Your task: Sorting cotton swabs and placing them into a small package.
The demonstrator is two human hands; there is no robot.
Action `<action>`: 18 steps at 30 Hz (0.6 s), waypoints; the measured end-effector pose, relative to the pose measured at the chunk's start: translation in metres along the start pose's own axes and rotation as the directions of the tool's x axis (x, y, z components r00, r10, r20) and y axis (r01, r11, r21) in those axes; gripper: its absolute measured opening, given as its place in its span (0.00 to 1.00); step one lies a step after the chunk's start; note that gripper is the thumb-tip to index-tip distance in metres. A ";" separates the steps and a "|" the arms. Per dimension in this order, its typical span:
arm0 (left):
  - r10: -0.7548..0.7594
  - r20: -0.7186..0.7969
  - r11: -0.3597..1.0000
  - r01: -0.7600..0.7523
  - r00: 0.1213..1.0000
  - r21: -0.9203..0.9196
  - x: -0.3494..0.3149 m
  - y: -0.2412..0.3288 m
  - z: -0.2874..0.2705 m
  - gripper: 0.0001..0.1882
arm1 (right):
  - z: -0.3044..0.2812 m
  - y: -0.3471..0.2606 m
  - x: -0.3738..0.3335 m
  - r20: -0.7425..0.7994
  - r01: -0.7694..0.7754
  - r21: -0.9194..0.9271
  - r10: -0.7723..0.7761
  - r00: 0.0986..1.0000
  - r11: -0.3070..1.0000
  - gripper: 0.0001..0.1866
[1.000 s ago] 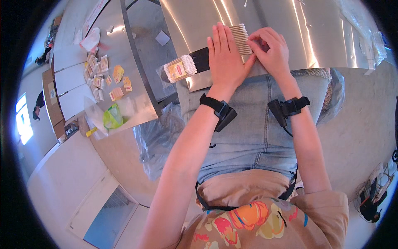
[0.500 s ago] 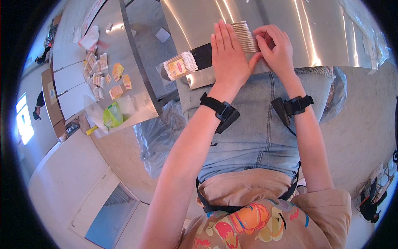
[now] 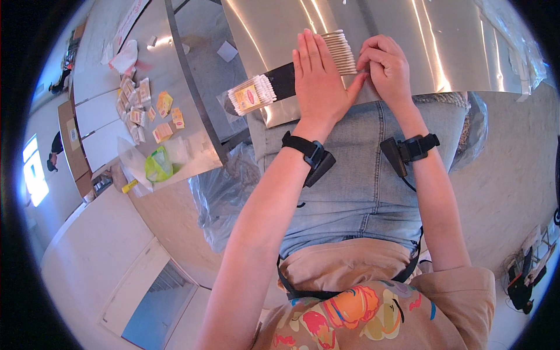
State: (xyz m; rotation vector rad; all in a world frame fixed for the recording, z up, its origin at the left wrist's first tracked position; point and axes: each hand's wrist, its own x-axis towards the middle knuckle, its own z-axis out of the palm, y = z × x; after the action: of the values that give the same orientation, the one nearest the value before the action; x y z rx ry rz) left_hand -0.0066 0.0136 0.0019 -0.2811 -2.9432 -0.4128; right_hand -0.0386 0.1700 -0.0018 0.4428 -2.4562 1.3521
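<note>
My left hand (image 3: 318, 87) lies flat with its fingers together, over the left part of a row of cotton swabs (image 3: 339, 52). The swabs lie side by side on the metal table (image 3: 402, 29). A black strip (image 3: 281, 80) comes out from under the left side of this hand. Beyond it, at the strip's left end, is a clear pack of cotton swabs (image 3: 252, 95) with a yellow label. Just right of the row, my right hand (image 3: 386, 69) is closed, its fingers curled and thumb bent inward. Whatever it may hold is hidden.
A second metal table (image 3: 195, 111) stands to the left across a gap. On it lie several small packs (image 3: 137, 96), yellow cards (image 3: 164, 102) and a green plastic bag (image 3: 158, 164). Clear plastic sheeting (image 3: 224, 186) hangs by my legs. Other people are in the far background.
My right hand has drawn slightly right, away from the row, and its fingers have curled in more. My left hand and the swabs beneath it have shifted a little left.
</note>
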 end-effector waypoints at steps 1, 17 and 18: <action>0.001 -0.001 1.000 -0.001 1.000 0.000 0.000 0.000 0.000 0.55 | 0.000 0.000 0.000 -0.001 0.006 -0.014 -0.006 1.000 1.000 0.06; 0.003 0.005 1.000 -0.003 1.000 0.019 0.001 0.002 0.000 0.55 | 0.000 0.002 0.000 0.006 0.040 -0.061 -0.040 0.999 0.997 0.06; 0.008 0.000 0.999 -0.008 1.000 0.031 0.002 0.002 0.000 0.55 | 0.000 0.002 0.000 -0.003 0.035 -0.065 -0.035 0.999 0.997 0.06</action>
State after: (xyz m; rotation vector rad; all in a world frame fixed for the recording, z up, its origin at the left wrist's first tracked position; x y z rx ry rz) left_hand -0.0082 0.0161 0.0028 -0.2883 -2.9446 -0.3661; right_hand -0.0391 0.1711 -0.0037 0.4654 -2.4693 1.2547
